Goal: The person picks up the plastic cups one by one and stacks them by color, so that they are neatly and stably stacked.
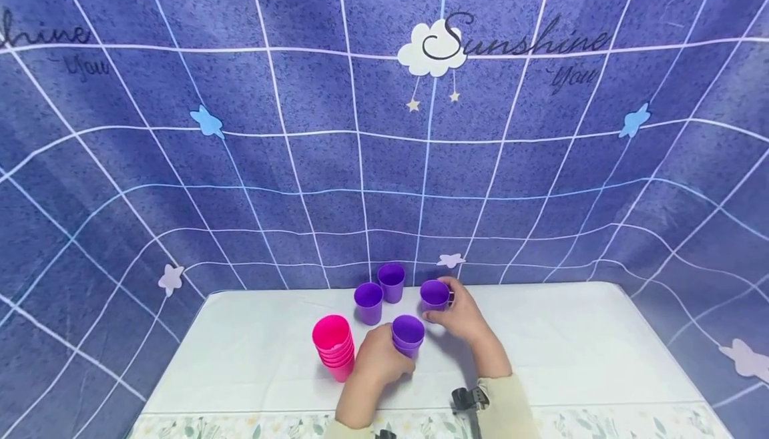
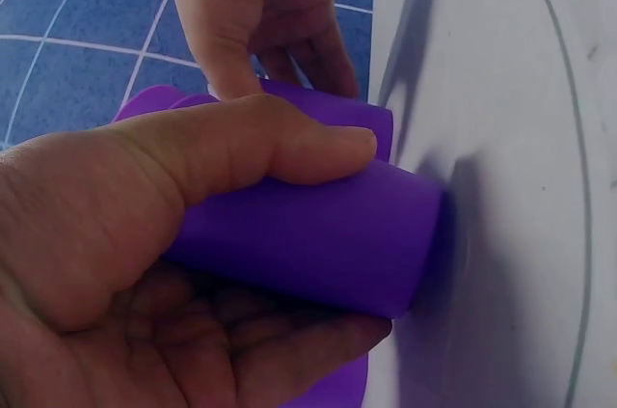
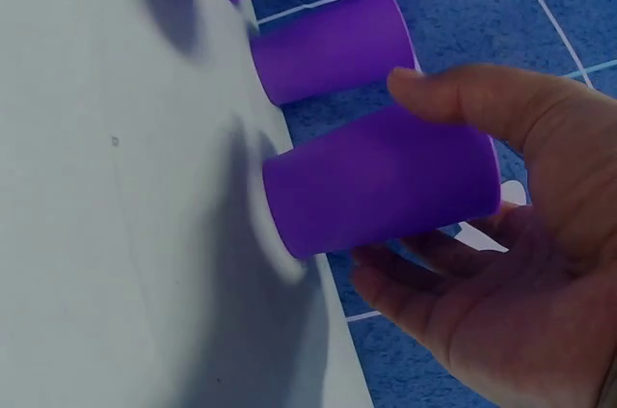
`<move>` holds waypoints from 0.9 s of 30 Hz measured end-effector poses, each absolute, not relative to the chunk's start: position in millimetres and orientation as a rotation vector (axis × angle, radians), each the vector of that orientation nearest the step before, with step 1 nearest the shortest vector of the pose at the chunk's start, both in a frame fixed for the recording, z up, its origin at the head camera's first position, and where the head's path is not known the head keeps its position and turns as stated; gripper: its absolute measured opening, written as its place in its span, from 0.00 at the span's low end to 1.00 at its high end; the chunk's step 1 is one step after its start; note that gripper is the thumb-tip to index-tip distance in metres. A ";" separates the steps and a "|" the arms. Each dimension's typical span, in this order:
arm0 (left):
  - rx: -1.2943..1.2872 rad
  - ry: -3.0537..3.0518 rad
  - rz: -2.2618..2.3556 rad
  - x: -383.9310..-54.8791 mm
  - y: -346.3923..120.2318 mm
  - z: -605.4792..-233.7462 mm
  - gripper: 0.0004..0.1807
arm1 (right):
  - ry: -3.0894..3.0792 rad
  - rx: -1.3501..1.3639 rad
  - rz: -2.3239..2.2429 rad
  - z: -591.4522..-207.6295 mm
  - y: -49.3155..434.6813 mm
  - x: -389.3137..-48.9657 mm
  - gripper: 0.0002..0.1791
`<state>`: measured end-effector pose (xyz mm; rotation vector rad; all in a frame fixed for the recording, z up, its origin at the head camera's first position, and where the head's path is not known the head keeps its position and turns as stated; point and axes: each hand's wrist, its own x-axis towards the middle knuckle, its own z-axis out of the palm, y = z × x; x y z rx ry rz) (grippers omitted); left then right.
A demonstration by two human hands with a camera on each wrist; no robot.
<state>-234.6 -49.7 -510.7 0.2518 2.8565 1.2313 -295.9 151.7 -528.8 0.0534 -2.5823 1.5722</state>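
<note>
My left hand (image 1: pixel 384 357) grips a small stack of purple cups (image 1: pixel 408 329), thumb on one side and fingers curled round the other. To the right and farther back, my right hand (image 1: pixel 461 312) holds a single purple cup (image 1: pixel 434 296) between thumb and fingers, its palm apart from the cup. In the right wrist view that cup (image 3: pixel 386 186) has its base close to the white surface; whether it touches is unclear. Two more purple cups, one nearer (image 1: pixel 368 304) and one farther back (image 1: pixel 392 283), stand upright left of it.
A stack of several pink cups (image 1: pixel 334 347) stands left of my left hand. The white tabletop (image 1: pixel 258 339) has a floral strip (image 1: pixel 240 425) along its front edge. Behind it hangs a blue gridded cloth (image 1: pixel 312 179), which also closes off both sides.
</note>
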 end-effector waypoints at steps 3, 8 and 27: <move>0.245 2.860 1.204 -236.1 -48.2 -509.0 0.27 | -2.580 0.033 1.562 -528.0 151.1 -296.4 0.40; 0.247 2.852 1.190 -237.5 -46.7 -505.5 0.26 | -2.566 0.011 1.572 -523.9 150.2 -294.1 0.38; 0.231 2.830 1.171 -237.8 -45.0 -506.4 0.27 | -2.362 0.110 1.856 -482.6 155.0 -279.8 0.30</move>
